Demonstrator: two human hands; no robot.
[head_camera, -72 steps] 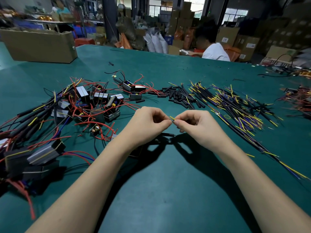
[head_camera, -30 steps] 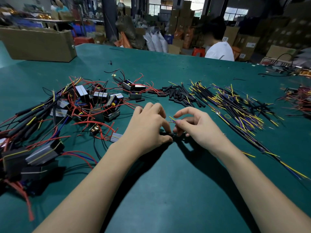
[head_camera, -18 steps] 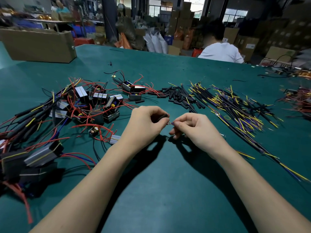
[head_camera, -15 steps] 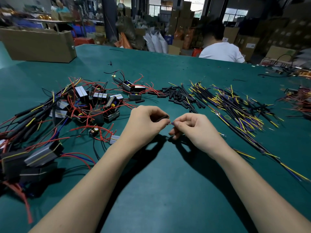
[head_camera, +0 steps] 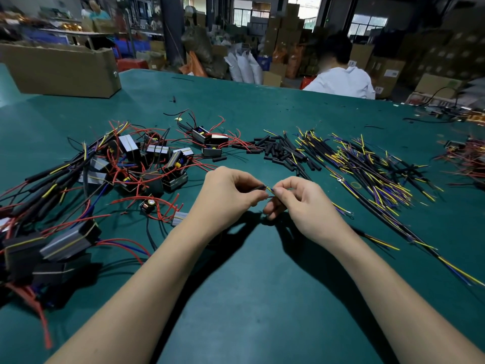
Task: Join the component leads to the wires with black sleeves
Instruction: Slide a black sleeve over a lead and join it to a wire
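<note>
joining is under way just above the green table point(head_camera: 262, 298), where a short black sleeve point(head_camera: 258, 187) is pinched in the left hand point(head_camera: 227, 198) and the thin yellow and blue wire ends point(head_camera: 269, 189) are pinched in the right hand point(head_camera: 301, 203). both grips are clenched on their pieces, thumb against forefinger, and the two sets of fingertips are nearly touching. the wire ends are seen right at the mouth of the sleeve; whether they are already inside it cannot be told, since the meeting point is tiny and partly covered by the fingers.

the step in hand is judged to be the mating of wire and lead inside the sleeve. for the next move, fine alignment is called for: the strands must be kept straight and together, the sleeve held steady, and a gentle push or twist applied so nothing splays at the opening.

supplies are laid out beyond the hands: a heap of loose black sleeves point(head_camera: 278, 151) straight behind them, the components with red leads point(head_camera: 157, 164) behind the left hand, and the bundle of sleeved wires point(head_camera: 367, 169) behind the right hand.
</note>
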